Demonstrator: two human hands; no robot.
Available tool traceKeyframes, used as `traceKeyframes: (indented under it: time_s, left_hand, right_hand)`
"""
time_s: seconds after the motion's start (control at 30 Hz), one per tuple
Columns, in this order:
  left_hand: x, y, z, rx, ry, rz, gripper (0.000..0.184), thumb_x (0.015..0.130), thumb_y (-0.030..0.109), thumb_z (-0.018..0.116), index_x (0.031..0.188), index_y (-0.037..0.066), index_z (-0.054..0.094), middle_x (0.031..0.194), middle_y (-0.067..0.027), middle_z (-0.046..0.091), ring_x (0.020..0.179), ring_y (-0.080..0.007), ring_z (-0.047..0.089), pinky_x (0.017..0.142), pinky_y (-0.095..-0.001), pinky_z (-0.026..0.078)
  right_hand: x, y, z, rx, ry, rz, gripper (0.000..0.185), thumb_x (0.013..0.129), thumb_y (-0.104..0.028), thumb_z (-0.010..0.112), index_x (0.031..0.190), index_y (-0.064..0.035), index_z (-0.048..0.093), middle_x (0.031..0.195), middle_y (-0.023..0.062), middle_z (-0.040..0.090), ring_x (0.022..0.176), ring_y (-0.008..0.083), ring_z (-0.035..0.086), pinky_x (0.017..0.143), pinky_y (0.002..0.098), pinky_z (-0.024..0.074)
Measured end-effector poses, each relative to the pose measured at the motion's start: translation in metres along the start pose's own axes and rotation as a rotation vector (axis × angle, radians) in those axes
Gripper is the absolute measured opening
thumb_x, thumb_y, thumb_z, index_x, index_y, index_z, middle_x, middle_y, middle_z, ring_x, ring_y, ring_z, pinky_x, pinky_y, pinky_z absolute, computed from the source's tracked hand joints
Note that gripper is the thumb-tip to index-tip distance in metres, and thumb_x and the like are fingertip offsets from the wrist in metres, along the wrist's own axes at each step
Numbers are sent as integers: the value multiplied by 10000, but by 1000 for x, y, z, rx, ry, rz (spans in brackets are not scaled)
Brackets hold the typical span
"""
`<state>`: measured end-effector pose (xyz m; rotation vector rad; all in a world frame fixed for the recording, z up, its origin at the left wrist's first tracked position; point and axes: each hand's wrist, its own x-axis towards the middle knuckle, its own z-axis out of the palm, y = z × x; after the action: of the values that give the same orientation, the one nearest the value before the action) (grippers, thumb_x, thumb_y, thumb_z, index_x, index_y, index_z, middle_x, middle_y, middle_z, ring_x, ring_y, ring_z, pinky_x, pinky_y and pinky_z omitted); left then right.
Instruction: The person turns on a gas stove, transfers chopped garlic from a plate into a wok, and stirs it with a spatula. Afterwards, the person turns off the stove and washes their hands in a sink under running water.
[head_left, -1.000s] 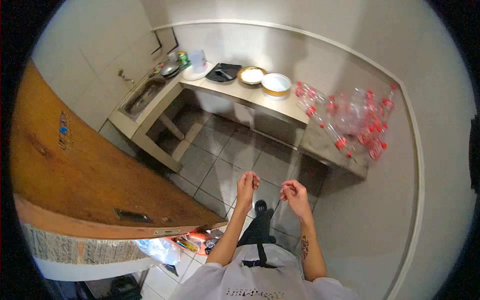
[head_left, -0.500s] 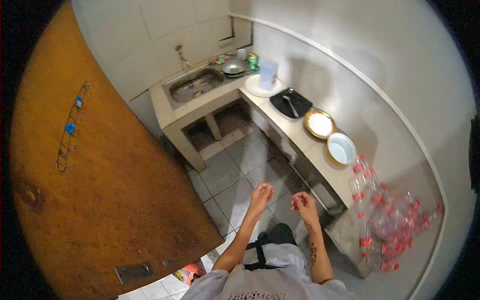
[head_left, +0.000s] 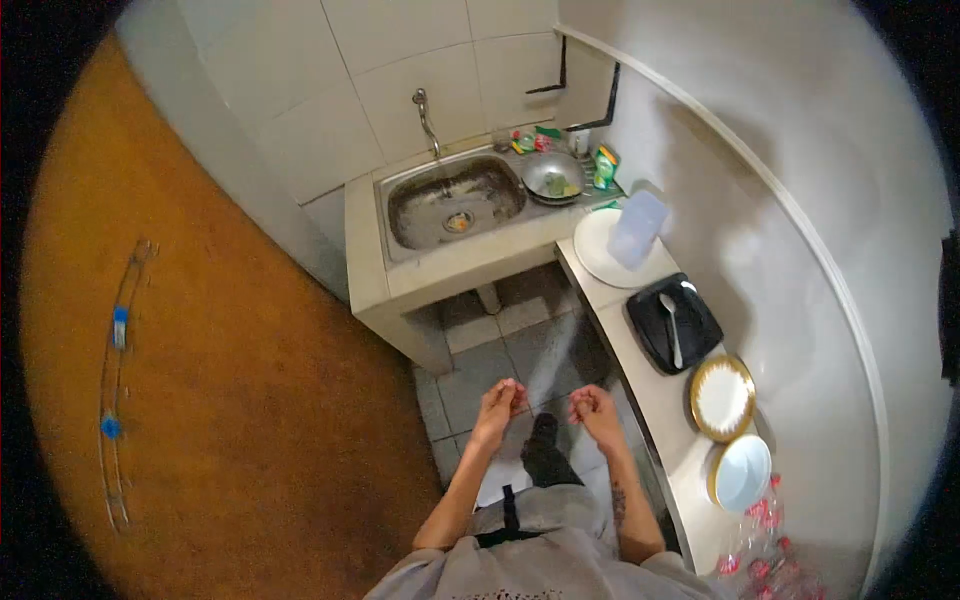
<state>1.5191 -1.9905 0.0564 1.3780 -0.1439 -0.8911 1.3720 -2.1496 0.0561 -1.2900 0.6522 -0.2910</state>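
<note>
My left hand (head_left: 497,410) hangs in the air above the tiled floor, fingers curled in, with nothing visible in them. Beside it, a short gap away, my right hand (head_left: 596,413) is curled the same way and also looks bare. Neither touches anything. Closest to my right hand is the long white counter (head_left: 640,385). On it lie a white plate (head_left: 596,247) under a clear plastic container (head_left: 638,230), a black square tray (head_left: 652,338) with a spoon (head_left: 674,330), a gold-rimmed plate (head_left: 722,398) and a white bowl (head_left: 742,473).
Ahead stands a sink (head_left: 455,205) with a wall faucet (head_left: 428,120). A metal pan (head_left: 552,178) and a green packet (head_left: 606,166) sit at its right. A brown wooden door (head_left: 250,420) fills the left side. Plastic bottles (head_left: 765,560) with red labels are at lower right.
My view has moved forward, so the sink and counter appear nearer and larger. The bottles have slid toward the lower edge. Both hands stay curled, held in front of my body.
</note>
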Motion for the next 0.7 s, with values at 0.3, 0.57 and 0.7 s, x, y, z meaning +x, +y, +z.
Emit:
traceKeyframes:
  time_s: [0.3,0.57,0.7]
  left_hand:
    - [144,100,-11,-65,19,54,338,1013,424,482,958,110,597,896,7,607,790,-82,543,704,-239,436]
    - [309,133,-65,-135,4,38,252,1021,334,500,950,104,576,893,0,608,770,-94,543,708,-249,449]
    - [380,184,-103,-139,105,-46,303,1020,376,489,922,101,571,882,-22,606,771,-113,552,734,-282,467]
  right_hand:
    - [188,-81,15,-89,-96,-26,88,970,-88,553,982,-10,592,784,48,621,667,124,601,608,258,498]
    - [287,-52,40,-83,9,-23,120,963,-88,545,887,-3,583,757,43,620,627,117,591,585,250,485]
    - [366,-100,98,-158,88,-22,186,985,-163,543,903,-3,592,719,24,587,607,99,558,565,241,461]
